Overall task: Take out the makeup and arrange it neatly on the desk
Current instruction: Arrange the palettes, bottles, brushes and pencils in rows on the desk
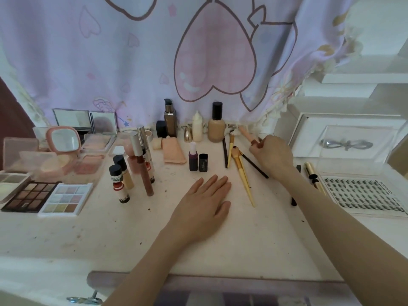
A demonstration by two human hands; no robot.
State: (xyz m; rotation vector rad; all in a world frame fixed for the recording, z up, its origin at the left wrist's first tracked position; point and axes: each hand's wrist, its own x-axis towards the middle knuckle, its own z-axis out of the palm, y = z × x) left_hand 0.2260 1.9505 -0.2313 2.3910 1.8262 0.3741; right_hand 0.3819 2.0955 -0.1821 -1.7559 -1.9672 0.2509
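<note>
Makeup is spread along the back half of the bench (254, 246), and my right hand (272, 156) has its grip clenched around a pink-handled brush (245, 134), fingers curled near the brush's dark end while the handle angles up and away toward the curtain (132, 51). That arm reaches in from the lower right, crossing over a black pencil (294, 200) and lying just beside a gold tube (314, 178) and a lash tray (362, 196). My left hand (204, 203) lies flat on the bench, palm down, fingers straight and together, its grip released and holding nothing. Between the two hands lie gold-handled brushes (242, 175) and a thin black brush (254, 165), fanned out and pointing toward me. Behind them stands a foundation bottle (216, 127) against the curtain, with two small dark bottles (198, 160) in front of it. To the left are upright lip tubes (141, 160), two eyeshadow palettes (47, 196) and an open pink compact (61, 146). Bare bench surface runs from my left hand down to the near edge. A clear lidded box (344, 140) sits at the right, past my right hand.
</note>
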